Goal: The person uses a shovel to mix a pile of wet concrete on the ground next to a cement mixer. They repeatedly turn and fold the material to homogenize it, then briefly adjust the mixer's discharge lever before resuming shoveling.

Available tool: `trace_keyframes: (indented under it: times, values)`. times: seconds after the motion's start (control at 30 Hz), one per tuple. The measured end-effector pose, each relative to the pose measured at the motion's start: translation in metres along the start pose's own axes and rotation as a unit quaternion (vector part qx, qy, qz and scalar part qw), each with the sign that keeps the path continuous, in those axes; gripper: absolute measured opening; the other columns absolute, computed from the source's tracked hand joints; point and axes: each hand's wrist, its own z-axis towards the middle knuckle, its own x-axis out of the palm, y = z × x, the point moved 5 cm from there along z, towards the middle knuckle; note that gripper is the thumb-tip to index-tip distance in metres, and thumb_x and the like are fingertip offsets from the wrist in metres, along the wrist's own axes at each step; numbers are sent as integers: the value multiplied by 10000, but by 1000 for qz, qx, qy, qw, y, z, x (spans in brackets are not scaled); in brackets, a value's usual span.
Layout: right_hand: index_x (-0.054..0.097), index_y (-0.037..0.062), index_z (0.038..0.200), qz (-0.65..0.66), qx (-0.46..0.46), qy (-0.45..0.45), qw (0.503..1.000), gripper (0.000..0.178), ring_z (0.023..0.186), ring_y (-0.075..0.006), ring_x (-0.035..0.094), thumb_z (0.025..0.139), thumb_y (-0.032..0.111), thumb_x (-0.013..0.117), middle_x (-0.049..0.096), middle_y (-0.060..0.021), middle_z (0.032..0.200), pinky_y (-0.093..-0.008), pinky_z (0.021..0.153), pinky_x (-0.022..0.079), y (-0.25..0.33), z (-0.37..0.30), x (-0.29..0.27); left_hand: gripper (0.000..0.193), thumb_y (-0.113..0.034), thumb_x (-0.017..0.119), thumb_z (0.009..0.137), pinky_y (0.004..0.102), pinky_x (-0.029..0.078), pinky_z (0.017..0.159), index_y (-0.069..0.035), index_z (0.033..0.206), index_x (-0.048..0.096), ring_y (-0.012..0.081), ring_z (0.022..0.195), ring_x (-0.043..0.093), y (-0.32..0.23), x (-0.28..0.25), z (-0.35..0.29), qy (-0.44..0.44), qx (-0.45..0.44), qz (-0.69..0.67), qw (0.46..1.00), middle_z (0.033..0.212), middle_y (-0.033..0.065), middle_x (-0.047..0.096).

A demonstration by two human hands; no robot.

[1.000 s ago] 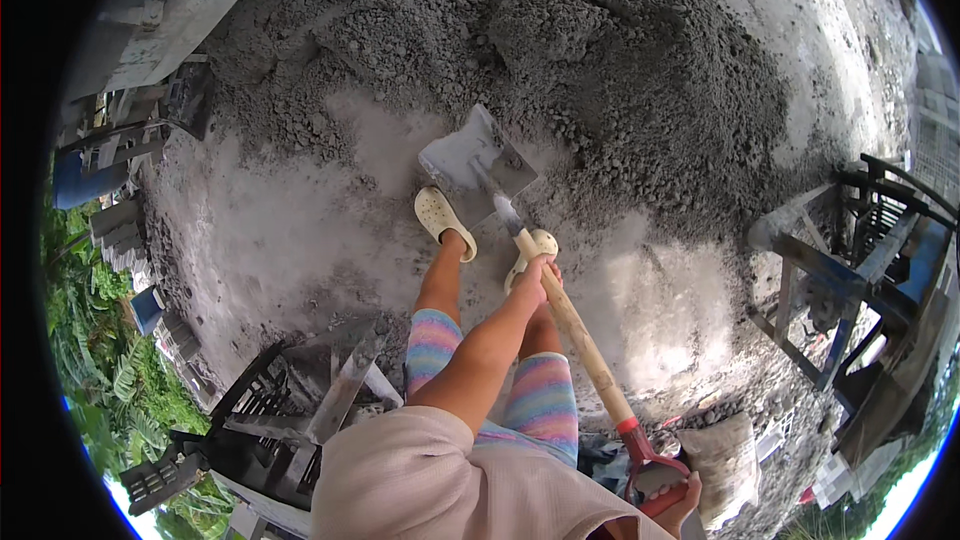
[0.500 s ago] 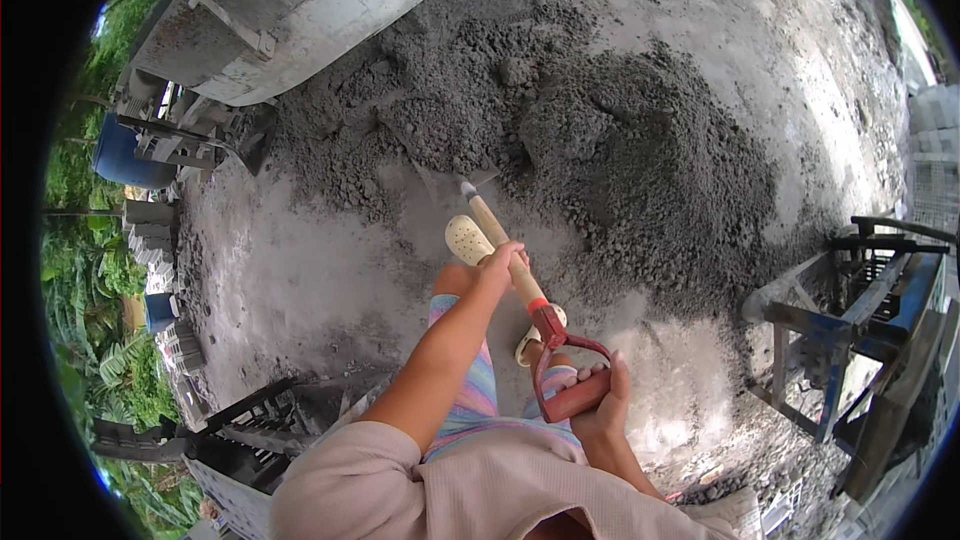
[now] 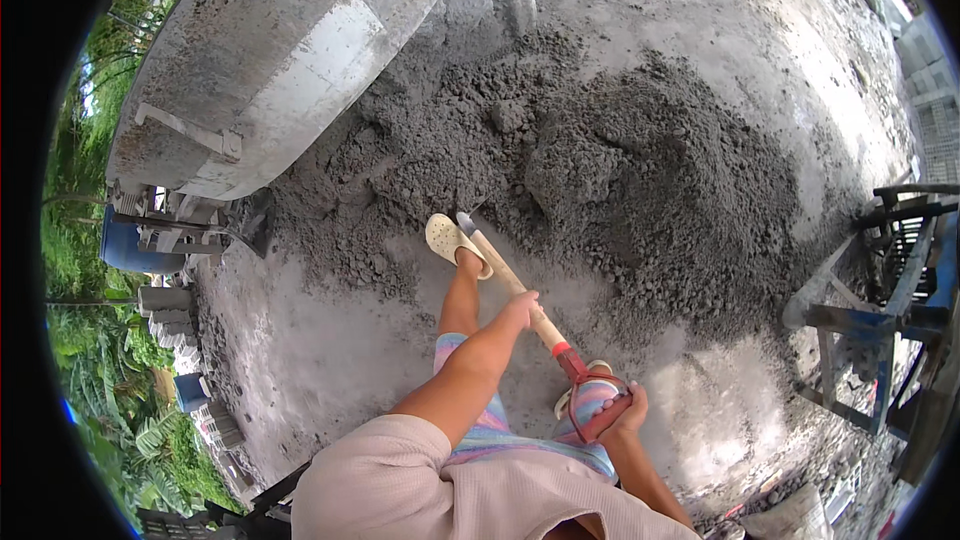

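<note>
The long-handled shovel with a pale wooden shaft and red D-shaped grip (image 3: 547,332) lies within both hands, its long axis slanting from the grip, low on the right, up and leftward to the foot of the dark grey, crumbly heap (image 3: 660,190). The left hand (image 3: 524,310) is nearer the heap, fingers wrapped around the shaft partway along; the right hand (image 3: 622,418) is farther back, fingers curled around the red crossbar. The blade points away from the body into the heap's near edge, mostly out of sight, so its load cannot be told. Just left of the grey metal socket (image 3: 466,223) stands a cream, perforated clog (image 3: 446,238) on the left foot. Beyond, at upper left, a large, rust-flecked, curved grey metal body (image 3: 270,70) overhangs the heap's left side; below it sits a blue, rounded barrel (image 3: 140,245), whose contents are not visible.
</note>
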Motion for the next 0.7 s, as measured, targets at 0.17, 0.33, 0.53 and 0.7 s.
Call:
trace_keyframes:
  times: [0.17,0.33,0.53,0.7]
  values:
    - [490,67,797,18,20,-164,986,354,638,-159,513,719,404,569,504,-41,738,-307,548,430,-12,1,-28,173,-244,645,753,355,444,649,-148,845,534,183,689,551,40,-14,-71,145,-59,77,985,767,1,548]
    - [559,30,822,67,-132,-220,964,320,635,-172,525,787,347,526,556,-54,741,-346,564,421,-6,17,-37,220,-307,560,788,384,444,636,-157,628,548,188,630,585,-4,-79,-54,124,-129,23,984,618,-2,582]
    - [549,39,705,-96,-193,-396,893,398,479,-198,474,728,436,548,465,-75,546,-352,453,388,0,-11,-28,207,-318,539,767,395,417,696,-117,720,530,221,664,546,-124,-109,16,111,-46,55,991,639,22,539]
    - [531,49,682,-82,-133,-473,867,389,444,-199,455,717,436,564,468,-78,545,-347,411,378,-23,-66,-10,695,-461,597,725,466,400,798,-106,1256,322,276,939,483,-173,-89,-3,65,-76,176,979,1071,96,462]
